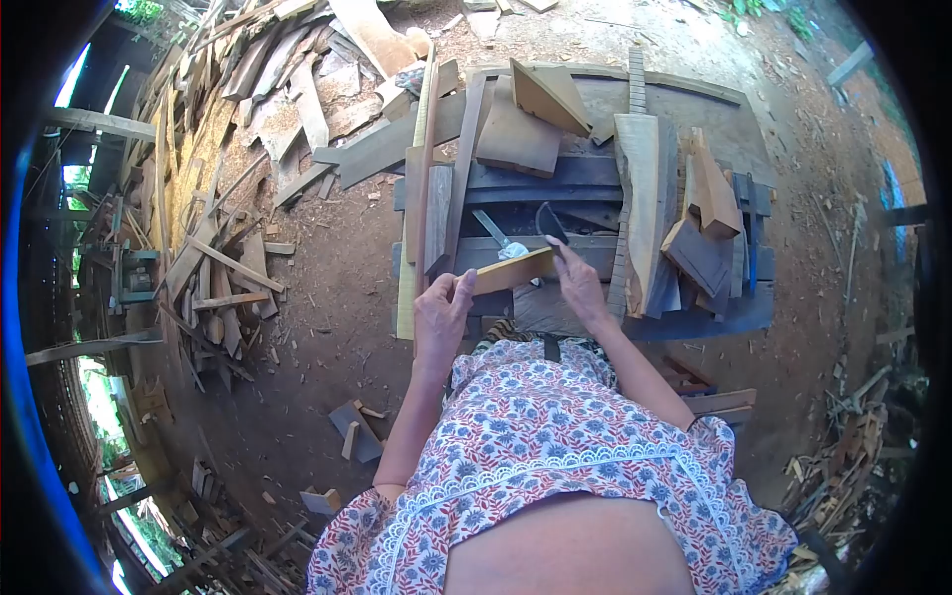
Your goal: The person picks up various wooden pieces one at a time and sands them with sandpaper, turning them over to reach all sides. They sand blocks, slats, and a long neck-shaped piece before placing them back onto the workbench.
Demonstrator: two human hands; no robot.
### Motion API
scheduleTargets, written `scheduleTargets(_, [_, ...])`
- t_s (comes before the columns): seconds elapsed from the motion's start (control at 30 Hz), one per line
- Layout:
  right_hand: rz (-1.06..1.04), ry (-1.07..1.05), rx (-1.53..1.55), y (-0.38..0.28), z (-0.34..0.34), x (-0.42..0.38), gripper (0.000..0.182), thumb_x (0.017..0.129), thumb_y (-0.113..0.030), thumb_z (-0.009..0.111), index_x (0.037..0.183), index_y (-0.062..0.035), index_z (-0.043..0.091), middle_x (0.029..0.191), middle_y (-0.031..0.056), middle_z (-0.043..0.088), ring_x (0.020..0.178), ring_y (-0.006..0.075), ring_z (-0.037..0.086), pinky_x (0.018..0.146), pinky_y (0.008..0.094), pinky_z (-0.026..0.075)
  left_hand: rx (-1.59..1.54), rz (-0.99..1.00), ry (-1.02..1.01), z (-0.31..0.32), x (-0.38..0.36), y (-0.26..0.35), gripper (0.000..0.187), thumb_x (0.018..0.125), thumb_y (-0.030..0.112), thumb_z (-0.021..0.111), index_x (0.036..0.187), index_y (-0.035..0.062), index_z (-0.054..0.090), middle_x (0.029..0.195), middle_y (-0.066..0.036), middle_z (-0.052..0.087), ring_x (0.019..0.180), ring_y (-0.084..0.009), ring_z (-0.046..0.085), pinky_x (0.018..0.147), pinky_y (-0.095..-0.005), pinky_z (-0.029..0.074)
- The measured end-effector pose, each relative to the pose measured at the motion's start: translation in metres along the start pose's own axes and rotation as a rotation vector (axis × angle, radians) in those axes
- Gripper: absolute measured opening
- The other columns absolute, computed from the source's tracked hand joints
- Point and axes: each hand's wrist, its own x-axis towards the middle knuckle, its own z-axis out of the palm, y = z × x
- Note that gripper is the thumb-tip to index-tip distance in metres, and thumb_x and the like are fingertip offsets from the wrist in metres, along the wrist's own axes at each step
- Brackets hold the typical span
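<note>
A short wooden board (514, 271) is held up before my body, tilted, its right end higher. My left hand (443, 309) grips its left end, the thumb along the edge. My right hand (581, 288) is closed at the other end, with a thin dark object (551, 224) with a curved upper edge rising from its fingertips. I cannot make out its exact kind. Below and beyond the board, a metal strip (488, 226) and a crumpled whitish thing (513, 251) lie on the low wooden workbench (595, 171).
Long planks (427, 198) lie along the bench's left side. Thick wood pieces (706, 198) are stacked on its right. Angled blocks (531, 119) sit at the far end. Scrap wood (223, 297) heaps on the dirt floor at left, and more offcuts (362, 431) lie nearer.
</note>
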Motion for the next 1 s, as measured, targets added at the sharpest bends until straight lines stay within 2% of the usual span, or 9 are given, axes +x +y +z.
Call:
scheduleTargets(0.13, [-0.17, -0.053, 0.148, -0.045, 0.018, -0.025, 0.041, 0.088, -0.005, 0.049, 0.129, -0.0106, 0.047, 0.123, 0.0171, 0.054, 0.114, 0.0335, 0.051, 0.096, 0.0387, 0.044, -0.237, 0.006, 0.09, 0.013, 0.003, 0.004, 0.035, 0.095, 0.035, 0.048, 0.089, 0.0021, 0.057, 0.056, -0.001, 0.052, 0.052, -0.0072, 0.051, 0.049, -0.0235, 0.041])
scheduleTargets(0.2, [-0.465, -0.092, 0.038, -0.047, 0.03, -0.036, 0.048, 0.082, 0.001, 0.051, 0.129, -0.0106, 0.046, 0.126, 0.0152, 0.053, 0.117, 0.0348, 0.05, 0.099, 0.0399, 0.042, -0.239, 0.002, 0.1, 0.015, 0.005, 0.003, 0.036, 0.096, 0.035, 0.045, 0.085, 0.0024, 0.057, 0.054, -0.001, 0.05, 0.049, -0.0072, 0.049, 0.046, -0.0234, 0.039])
scheduleTargets(0.43, [-0.44, -0.009, -0.12, 0.018, 0.038, -0.012, 0.045, 0.081, 0.003, 0.048, 0.124, -0.0084, 0.051, 0.126, 0.0153, 0.053, 0.116, 0.0356, 0.05, 0.097, 0.0407, 0.043, -0.206, -0.046, 0.06, 0.012, 0.006, 0.001, 0.034, 0.097, 0.03, 0.045, 0.084, 0.0007, 0.055, 0.054, 0.0, 0.046, 0.049, -0.0063, 0.047, 0.045, -0.0242, 0.038])
scheduleTargets(0.57, [-0.174, -0.016, -0.202, 0.08, 0.027, 0.008, 0.035, 0.087, -0.002, 0.045, 0.121, -0.005, 0.052, 0.122, 0.0174, 0.054, 0.11, 0.0335, 0.054, 0.092, 0.0403, 0.047, -0.284, -0.035, 0.054, 0.011, 0.004, 0.0, 0.037, 0.097, 0.034, 0.044, 0.09, 0.0012, 0.06, 0.051, 0.001, 0.047, 0.046, -0.0054, 0.047, 0.043, -0.0218, 0.036])
scheduleTargets(0.73, [-0.068, -0.121, -0.125, -0.01, -0.004, 0.002, 0.031, 0.089, -0.004, 0.045, 0.12, -0.0032, 0.053, 0.12, 0.0184, 0.056, 0.107, 0.0323, 0.056, 0.092, 0.0387, 0.048, -0.49, -0.064, -0.003, 0.014, 0.009, -0.002, 0.038, 0.096, 0.036, 0.047, 0.094, 0.0013, 0.063, 0.051, 0.001, 0.048, 0.048, -0.0042, 0.046, 0.043, -0.02, 0.035])
scheduleTargets(0.77, [-0.066, -0.114, -0.13, -0.026, -0.003, -0.004, 0.031, 0.089, -0.004, 0.045, 0.12, -0.0032, 0.053, 0.12, 0.0184, 0.056, 0.107, 0.0323, 0.056, 0.092, 0.0387, 0.048, -0.502, -0.071, -0.003, 0.015, 0.009, -0.003, 0.038, 0.095, 0.037, 0.048, 0.094, 0.0025, 0.063, 0.052, 0.001, 0.049, 0.047, -0.0041, 0.046, 0.043, -0.0197, 0.034])
scheduleTargets(0.83, [-0.447, -0.07, 0.004, -0.041, 0.001, -0.017, 0.031, 0.088, -0.002, 0.045, 0.119, -0.0027, 0.053, 0.117, 0.0186, 0.057, 0.106, 0.0319, 0.057, 0.092, 0.0382, 0.048, -0.513, -0.077, -0.008, 0.017, 0.01, -0.003, 0.037, 0.095, 0.038, 0.049, 0.094, 0.0036, 0.063, 0.052, 0.001, 0.051, 0.046, -0.004, 0.045, 0.042, -0.0194, 0.034])
scheduleTargets(0.97, [-0.542, -0.016, -0.168, -0.008, 0.012, -0.023, 0.031, 0.088, -0.003, 0.046, 0.119, -0.0023, 0.053, 0.116, 0.0188, 0.058, 0.106, 0.0321, 0.057, 0.092, 0.0381, 0.048, -0.464, -0.084, -0.014, 0.015, 0.012, 0.003, 0.034, 0.095, 0.035, 0.05, 0.094, 0.004, 0.064, 0.052, 0.0, 0.052, 0.045, -0.0037, 0.047, 0.041, -0.0183, 0.035])
scheduleTargets(1.0, [-0.375, 0.013, -0.147, 0.023, 0.017, -0.02, 0.031, 0.088, -0.005, 0.047, 0.118, -0.0019, 0.053, 0.114, 0.0191, 0.059, 0.104, 0.0332, 0.057, 0.09, 0.039, 0.048, -0.435, -0.087, -0.024, 0.013, 0.012, 0.004, 0.032, 0.095, 0.033, 0.05, 0.094, 0.0039, 0.064, 0.053, 0.0, 0.053, 0.045, -0.0038, 0.049, 0.041, -0.018, 0.036])
